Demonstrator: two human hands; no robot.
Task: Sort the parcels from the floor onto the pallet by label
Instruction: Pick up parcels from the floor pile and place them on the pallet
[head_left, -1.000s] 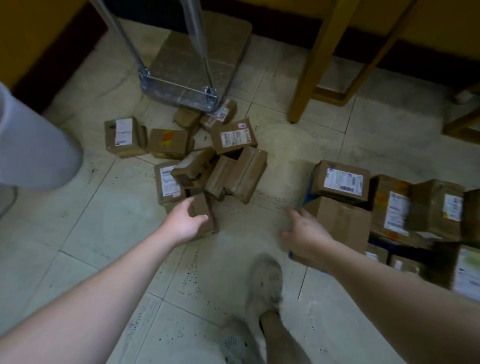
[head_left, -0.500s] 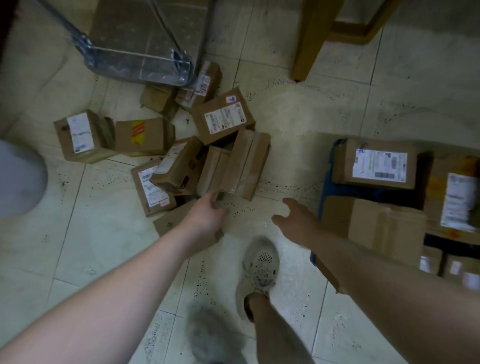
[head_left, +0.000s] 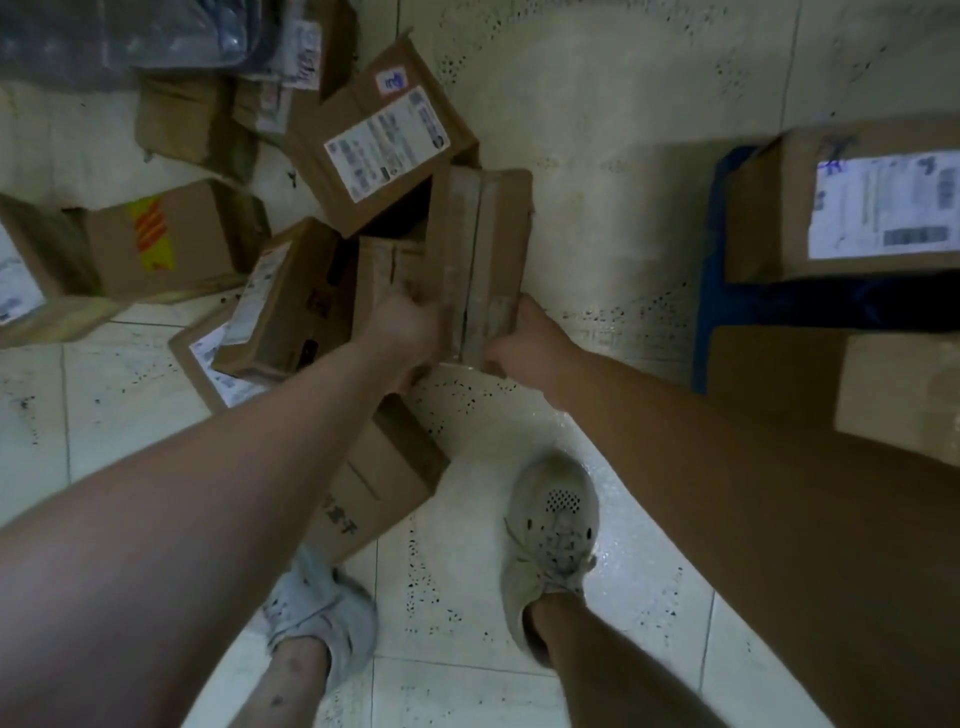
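A taped brown parcel (head_left: 485, 249) stands on edge in the middle of a heap of cardboard parcels on the tiled floor. My left hand (head_left: 408, 325) grips its near left corner and my right hand (head_left: 524, 338) grips its near right corner. Behind it leans a parcel with a white label and a blue-marked sticker (head_left: 387, 140). To the right, the blue pallet (head_left: 714, 291) carries a labelled parcel (head_left: 852, 202) and a plain box (head_left: 898, 389).
More parcels lie at the left: one with a yellow and red mark (head_left: 166, 239), a tilted labelled one (head_left: 283, 306), and a printed box (head_left: 379, 478) under my left forearm. My two shoes (head_left: 553, 519) stand on the tiles. A metal cart base (head_left: 119, 31) sits top left.
I have bent much closer to the heap. Both hands moved forward from open above the floor and closed on the near corners of the upright taped parcel.
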